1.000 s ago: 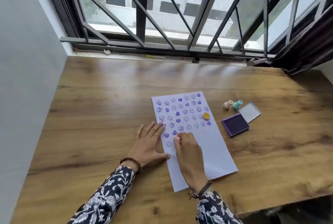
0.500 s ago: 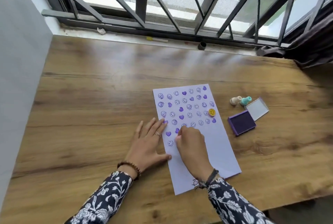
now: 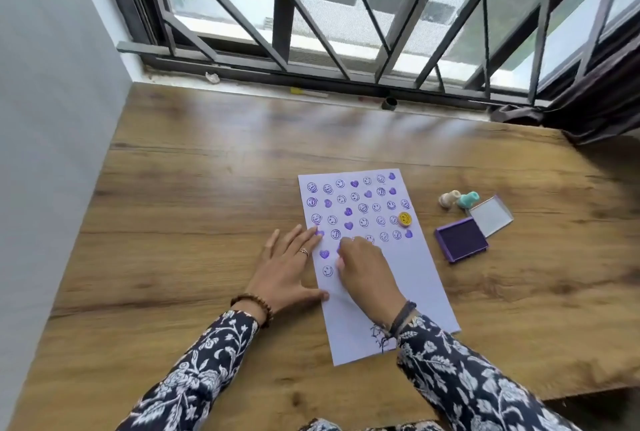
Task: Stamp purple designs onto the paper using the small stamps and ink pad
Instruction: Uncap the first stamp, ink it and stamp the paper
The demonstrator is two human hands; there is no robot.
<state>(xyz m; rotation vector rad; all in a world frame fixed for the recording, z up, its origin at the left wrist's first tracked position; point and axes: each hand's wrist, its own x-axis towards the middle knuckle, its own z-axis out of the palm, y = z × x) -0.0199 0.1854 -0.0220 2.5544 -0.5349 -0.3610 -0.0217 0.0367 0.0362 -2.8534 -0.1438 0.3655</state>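
A white paper (image 3: 408, 278) lies on the wooden table (image 3: 194, 222), its upper half covered with purple smiley and heart prints. My left hand (image 3: 287, 268) lies flat with fingers spread on the paper's left edge. My right hand (image 3: 363, 268) is curled over a small stamp pressed on the paper; only a pink bit shows by the fingertips. A yellow smiley stamp (image 3: 404, 218) lies on the paper's right side. The open purple ink pad (image 3: 461, 239) sits right of the paper, its clear lid (image 3: 491, 216) beside it.
A beige stamp (image 3: 449, 199) and a teal stamp (image 3: 467, 199) lie behind the ink pad. A barred window (image 3: 346, 32) runs along the far edge of the table. A grey wall (image 3: 41, 153) bounds the left side, and a dark curtain (image 3: 595, 108) hangs at the right.
The view tilted and shifted. My right hand moved slightly up the paper, staying curled on the stamp. My left hand kept its place on the paper's edge.
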